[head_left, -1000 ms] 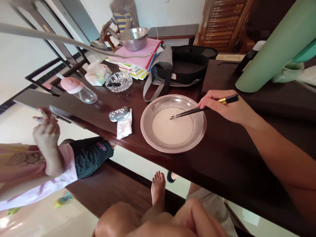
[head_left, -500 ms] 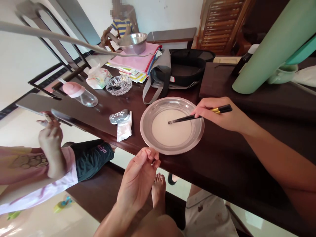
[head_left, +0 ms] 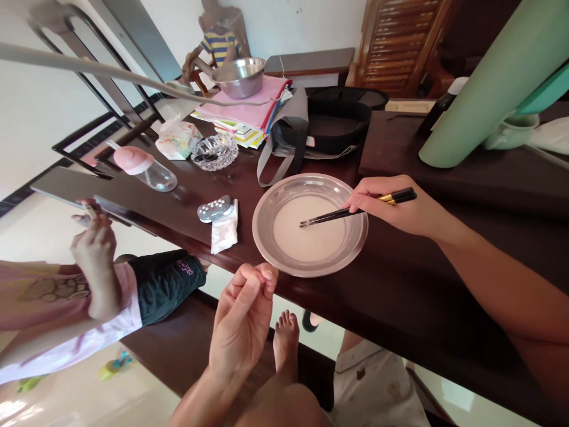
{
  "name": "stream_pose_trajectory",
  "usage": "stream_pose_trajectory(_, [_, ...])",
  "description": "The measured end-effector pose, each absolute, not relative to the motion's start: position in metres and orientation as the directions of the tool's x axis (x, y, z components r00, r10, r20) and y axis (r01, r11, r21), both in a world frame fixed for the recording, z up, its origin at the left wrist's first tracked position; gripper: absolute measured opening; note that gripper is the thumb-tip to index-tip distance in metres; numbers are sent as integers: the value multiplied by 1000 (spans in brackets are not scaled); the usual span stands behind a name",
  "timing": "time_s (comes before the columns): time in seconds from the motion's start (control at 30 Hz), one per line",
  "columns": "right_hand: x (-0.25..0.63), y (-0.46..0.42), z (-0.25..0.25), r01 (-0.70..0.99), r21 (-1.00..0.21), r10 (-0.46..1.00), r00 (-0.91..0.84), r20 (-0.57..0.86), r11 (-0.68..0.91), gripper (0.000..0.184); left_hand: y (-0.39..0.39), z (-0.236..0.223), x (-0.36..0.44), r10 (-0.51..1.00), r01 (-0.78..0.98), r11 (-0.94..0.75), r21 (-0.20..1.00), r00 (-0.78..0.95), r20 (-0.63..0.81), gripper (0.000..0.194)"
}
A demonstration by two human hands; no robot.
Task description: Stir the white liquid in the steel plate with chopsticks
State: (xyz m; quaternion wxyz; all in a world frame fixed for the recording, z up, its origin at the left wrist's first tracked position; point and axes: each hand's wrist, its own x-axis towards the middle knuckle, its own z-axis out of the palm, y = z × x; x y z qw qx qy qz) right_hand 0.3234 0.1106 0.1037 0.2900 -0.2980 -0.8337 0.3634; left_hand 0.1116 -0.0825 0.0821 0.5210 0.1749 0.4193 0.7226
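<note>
My right hand (head_left: 391,207) grips a pair of black chopsticks (head_left: 338,212) with gold bands near the top. Their tips, with a little whitish residue, reach over the pale, milky contents (head_left: 306,243) of a wide metal basin (head_left: 265,252). That basin stands near the edge of the dark wooden table (head_left: 391,284). My left hand (head_left: 242,314) is raised in front of the table edge, just below the basin's near rim. Its thumb and fingertips are pressed together, and nothing shows between them.
A grey game controller (head_left: 214,209) and a crumpled tissue (head_left: 224,231) lie left of the basin. Behind are a baby bottle (head_left: 146,169), glass dish (head_left: 216,152), tissue pack (head_left: 178,141), metal pot (head_left: 242,77) and black bag (head_left: 338,124). Two other people are at the left and back.
My left hand has moved slightly left, its thumb and fingertips drawing closer together. The chopsticks' tips have shifted a little left and down, and show slightly apart.
</note>
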Motion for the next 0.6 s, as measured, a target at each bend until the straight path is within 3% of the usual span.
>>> stream_pose_trajectory(0.17, [325,114,103,287,-787,718,-645,264,547,24,-81,83,111,902,-561,-134,817,-411,-134,14])
stream_pose_trajectory(0.6, [329,117,108,277,-802,724,-640,257,530,32,-75,70,91,834,-453,-68,889,-514,-198,17])
